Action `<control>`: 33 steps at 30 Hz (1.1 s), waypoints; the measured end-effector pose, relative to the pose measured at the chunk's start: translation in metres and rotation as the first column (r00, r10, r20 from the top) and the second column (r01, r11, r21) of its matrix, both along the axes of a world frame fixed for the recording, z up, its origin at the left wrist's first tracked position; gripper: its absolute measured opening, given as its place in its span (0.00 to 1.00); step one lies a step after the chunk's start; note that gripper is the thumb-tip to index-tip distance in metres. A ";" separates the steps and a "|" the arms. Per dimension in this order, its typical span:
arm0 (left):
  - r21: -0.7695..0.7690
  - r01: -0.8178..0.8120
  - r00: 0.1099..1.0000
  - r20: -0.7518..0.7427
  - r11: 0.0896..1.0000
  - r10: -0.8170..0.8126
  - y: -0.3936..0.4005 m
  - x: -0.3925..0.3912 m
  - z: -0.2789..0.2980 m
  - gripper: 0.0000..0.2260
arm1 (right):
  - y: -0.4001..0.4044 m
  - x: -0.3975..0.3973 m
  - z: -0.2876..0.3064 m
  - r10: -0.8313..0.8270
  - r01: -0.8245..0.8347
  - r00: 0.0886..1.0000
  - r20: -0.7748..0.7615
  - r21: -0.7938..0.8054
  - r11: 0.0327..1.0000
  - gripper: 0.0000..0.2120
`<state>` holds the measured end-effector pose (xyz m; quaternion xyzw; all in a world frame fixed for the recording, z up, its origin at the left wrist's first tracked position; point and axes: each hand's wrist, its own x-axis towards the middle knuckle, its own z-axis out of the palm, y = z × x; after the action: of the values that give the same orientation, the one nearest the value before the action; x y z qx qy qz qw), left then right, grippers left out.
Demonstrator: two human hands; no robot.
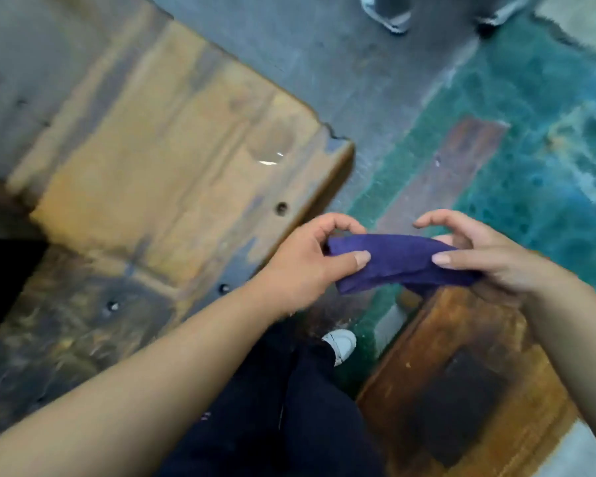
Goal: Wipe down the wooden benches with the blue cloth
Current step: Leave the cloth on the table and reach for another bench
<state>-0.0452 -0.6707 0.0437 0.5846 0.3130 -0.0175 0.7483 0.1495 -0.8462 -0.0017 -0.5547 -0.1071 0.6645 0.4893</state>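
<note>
The blue cloth (pixel 398 261) is bunched into a short roll and held in the air between both hands. My left hand (pixel 307 266) pinches its left end with thumb and fingers. My right hand (pixel 489 256) grips its right end. A worn wooden bench (pixel 172 160) with faded yellow-brown boards and screw holes fills the left of the view, just left of my left hand. A second, darker brown wooden bench (pixel 461 383) lies below my right hand at the lower right.
Between the benches is a grey and green painted floor (pixel 516 139). My dark trousers and a white shoe (pixel 341 344) stand in the gap. Another person's shoes (pixel 389 13) show at the top edge. A small wet patch (pixel 269 160) glints on the left bench.
</note>
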 end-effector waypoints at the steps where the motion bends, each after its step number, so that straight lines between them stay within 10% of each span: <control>1: -0.022 -0.060 0.997 0.039 0.998 0.061 0.008 -0.013 0.016 0.10 | 0.016 -0.007 0.017 -0.008 0.010 0.999 -0.053 0.042 0.999 0.26; 7: -0.122 -0.485 0.870 0.035 0.866 0.492 0.092 -0.097 0.064 0.18 | 0.155 -0.070 0.092 0.086 -0.097 0.991 0.103 0.102 0.990 0.33; 19: 0.096 -0.742 0.650 -0.141 0.664 0.747 0.180 -0.171 0.020 0.23 | 0.319 -0.145 0.054 0.111 -0.135 0.807 0.580 -0.002 0.991 0.21; 24: 0.579 -0.352 0.587 -0.475 0.736 0.655 0.182 -0.160 -0.008 0.29 | 0.341 -0.122 0.011 0.462 -0.481 0.085 0.883 -0.370 0.795 0.31; 33: 0.767 0.059 0.566 -0.553 0.639 0.611 0.179 -0.102 0.049 0.36 | 0.360 -0.061 0.058 0.353 -0.639 -0.354 0.866 -0.500 0.585 0.41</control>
<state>-0.1475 -0.4916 0.0926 0.6936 0.6804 -0.0152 0.2361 0.0888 -0.4863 0.0563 -0.6724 -0.7136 0.1929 -0.0385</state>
